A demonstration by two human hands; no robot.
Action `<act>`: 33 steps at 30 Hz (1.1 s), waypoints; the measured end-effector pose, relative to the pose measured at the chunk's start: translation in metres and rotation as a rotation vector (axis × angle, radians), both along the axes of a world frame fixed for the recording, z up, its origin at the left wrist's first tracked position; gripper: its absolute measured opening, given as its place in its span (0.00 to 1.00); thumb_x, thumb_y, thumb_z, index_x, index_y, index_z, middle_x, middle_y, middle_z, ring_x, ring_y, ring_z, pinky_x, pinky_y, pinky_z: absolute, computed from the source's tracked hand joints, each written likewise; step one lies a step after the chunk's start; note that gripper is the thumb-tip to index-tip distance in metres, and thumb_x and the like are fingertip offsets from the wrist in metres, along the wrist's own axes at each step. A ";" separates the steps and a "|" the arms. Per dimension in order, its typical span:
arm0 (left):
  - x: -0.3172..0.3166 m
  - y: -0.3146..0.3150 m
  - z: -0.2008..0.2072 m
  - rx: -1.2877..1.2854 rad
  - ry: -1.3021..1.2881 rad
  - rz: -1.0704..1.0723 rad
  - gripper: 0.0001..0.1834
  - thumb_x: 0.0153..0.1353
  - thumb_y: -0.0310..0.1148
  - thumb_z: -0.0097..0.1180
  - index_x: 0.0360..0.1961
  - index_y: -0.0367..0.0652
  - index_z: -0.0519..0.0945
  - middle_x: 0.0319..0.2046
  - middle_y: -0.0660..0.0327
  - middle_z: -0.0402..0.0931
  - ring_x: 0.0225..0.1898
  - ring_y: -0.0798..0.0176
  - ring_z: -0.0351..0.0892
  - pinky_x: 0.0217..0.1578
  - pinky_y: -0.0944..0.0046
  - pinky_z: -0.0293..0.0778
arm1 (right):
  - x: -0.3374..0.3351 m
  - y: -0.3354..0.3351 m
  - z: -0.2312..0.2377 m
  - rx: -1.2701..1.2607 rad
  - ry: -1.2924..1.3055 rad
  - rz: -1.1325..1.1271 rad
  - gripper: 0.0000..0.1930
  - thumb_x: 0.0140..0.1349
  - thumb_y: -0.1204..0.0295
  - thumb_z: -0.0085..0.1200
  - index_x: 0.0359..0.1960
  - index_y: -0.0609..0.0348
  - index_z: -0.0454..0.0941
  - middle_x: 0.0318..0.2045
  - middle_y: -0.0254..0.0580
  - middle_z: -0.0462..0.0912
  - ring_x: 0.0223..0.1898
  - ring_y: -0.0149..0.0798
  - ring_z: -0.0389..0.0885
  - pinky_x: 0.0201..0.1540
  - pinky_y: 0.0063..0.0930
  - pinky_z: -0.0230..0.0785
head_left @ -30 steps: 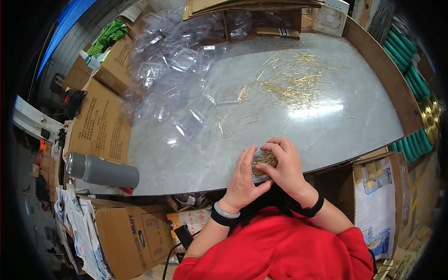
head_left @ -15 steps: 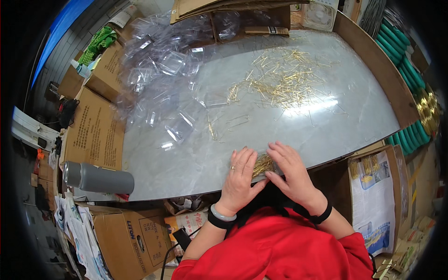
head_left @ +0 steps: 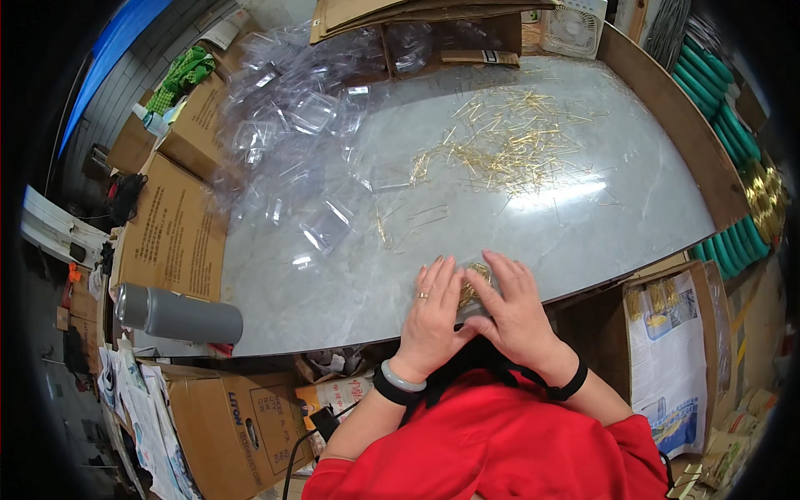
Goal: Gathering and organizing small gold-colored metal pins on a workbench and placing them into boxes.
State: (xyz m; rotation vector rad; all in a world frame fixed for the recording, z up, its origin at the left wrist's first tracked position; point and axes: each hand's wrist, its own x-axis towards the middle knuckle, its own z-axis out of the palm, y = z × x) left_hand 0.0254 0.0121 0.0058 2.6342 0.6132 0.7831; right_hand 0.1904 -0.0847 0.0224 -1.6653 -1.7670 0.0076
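At the table's near edge, my left hand (head_left: 430,310) and my right hand (head_left: 517,315) close in on a bundle of gold wire hooks (head_left: 476,285) from either side. The fingers of both hands point away from me, and the thumbs nearly meet on the near side. Only the bundle's middle shows between the hands; whether a clear box surrounds it I cannot tell. Farther off lies a loose pile of gold wire hooks (head_left: 521,142). A few single hooks (head_left: 429,215) lie between that pile and my left hand.
Clear plastic boxes (head_left: 312,112) are heaped at the far left. A grey bottle (head_left: 179,313) lies at the near left beside a cardboard carton (head_left: 171,225). Cardboard edging (head_left: 671,108) runs along the right side, and a white fan (head_left: 572,27) stands at the back.
My hands have drawn closer together around the bundle, the right one shifting left over it. Less of the gold hooks shows between them. The loose pile stays as it was.
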 end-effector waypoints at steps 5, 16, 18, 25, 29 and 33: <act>-0.010 0.010 0.003 -0.302 -0.140 -0.157 0.65 0.51 0.38 0.76 0.79 0.38 0.40 0.75 0.43 0.54 0.76 0.36 0.55 0.73 0.43 0.55 | -0.007 0.006 0.003 -0.036 -0.120 -0.001 0.38 0.59 0.41 0.61 0.64 0.55 0.74 0.71 0.54 0.66 0.66 0.60 0.67 0.69 0.59 0.55; -0.013 -0.001 0.020 -1.385 -0.811 -0.354 0.61 0.51 0.33 0.65 0.80 0.43 0.38 0.78 0.45 0.47 0.81 0.49 0.39 0.78 0.46 0.37 | -0.014 0.025 -0.008 0.057 -0.026 -0.117 0.33 0.51 0.53 0.72 0.57 0.54 0.81 0.65 0.51 0.74 0.61 0.56 0.72 0.63 0.51 0.65; -0.015 -0.004 0.024 -1.387 -0.924 -0.285 0.56 0.53 0.34 0.63 0.80 0.42 0.44 0.76 0.45 0.51 0.80 0.50 0.44 0.78 0.46 0.39 | -0.015 0.020 0.006 0.134 0.013 -0.146 0.29 0.50 0.58 0.71 0.55 0.53 0.82 0.63 0.49 0.76 0.59 0.56 0.73 0.61 0.49 0.67; -0.030 -0.005 0.012 -0.956 -0.805 -0.043 0.30 0.65 0.21 0.52 0.70 0.33 0.65 0.67 0.49 0.67 0.73 0.52 0.62 0.75 0.52 0.52 | -0.003 0.025 0.008 0.155 -0.076 -0.158 0.26 0.49 0.62 0.69 0.52 0.51 0.83 0.61 0.42 0.78 0.55 0.57 0.75 0.58 0.48 0.68; -0.026 -0.002 0.007 -0.754 -0.539 0.053 0.27 0.68 0.24 0.52 0.68 0.31 0.67 0.68 0.46 0.67 0.73 0.48 0.62 0.74 0.52 0.54 | -0.005 0.032 0.002 0.010 -0.097 -0.159 0.27 0.51 0.63 0.70 0.55 0.54 0.82 0.63 0.45 0.76 0.57 0.57 0.73 0.61 0.49 0.67; -0.019 -0.001 0.009 -0.399 -0.256 0.105 0.28 0.71 0.29 0.52 0.70 0.30 0.66 0.69 0.41 0.63 0.74 0.40 0.59 0.73 0.48 0.55 | -0.007 0.022 0.001 0.053 -0.065 -0.151 0.31 0.54 0.62 0.69 0.61 0.54 0.78 0.68 0.49 0.70 0.63 0.59 0.69 0.65 0.51 0.63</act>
